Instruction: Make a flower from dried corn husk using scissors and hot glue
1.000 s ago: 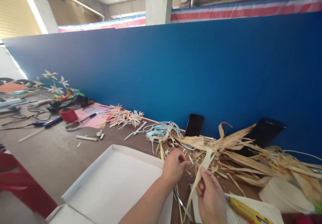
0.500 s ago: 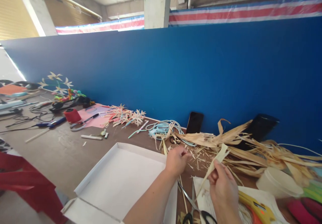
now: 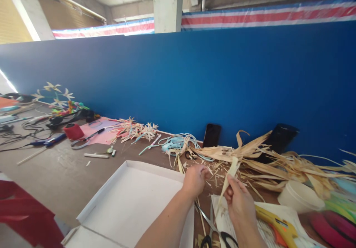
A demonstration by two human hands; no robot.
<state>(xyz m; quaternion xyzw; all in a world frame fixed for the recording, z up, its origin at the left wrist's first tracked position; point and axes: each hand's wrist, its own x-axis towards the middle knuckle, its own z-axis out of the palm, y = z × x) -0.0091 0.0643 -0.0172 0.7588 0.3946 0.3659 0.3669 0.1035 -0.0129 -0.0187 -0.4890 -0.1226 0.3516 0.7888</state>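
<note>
My right hand [image 3: 239, 200] pinches a pale strip of corn husk [image 3: 228, 175] between thumb and fingers. The strip stands tilted, its wide end up and its thin tail hanging down. Just left of it, my left hand [image 3: 194, 180] is closed with fingertips pressed together; whatever may be in them is too small to make out. Below and between the hands lie scissors [image 3: 213, 228] with black handles, blades spread. Small husk scraps [image 3: 217, 173] litter the table behind my hands. A large heap of dried corn husks [image 3: 278, 166] lies behind and to the right.
An open white box [image 3: 133, 199] lies under my left forearm. On the right are a yellow glue gun [image 3: 278, 224] and a white tub [image 3: 300, 196]. A phone [image 3: 211, 135] leans on the blue partition [image 3: 167, 77]. Light-blue cord [image 3: 178, 143] and husk flowers [image 3: 139, 129] lie farther left.
My right hand has moved slightly left with the husk strip, closer to my left hand. My left hand stays closed in nearly the same place. The view has turned a little to the right.
</note>
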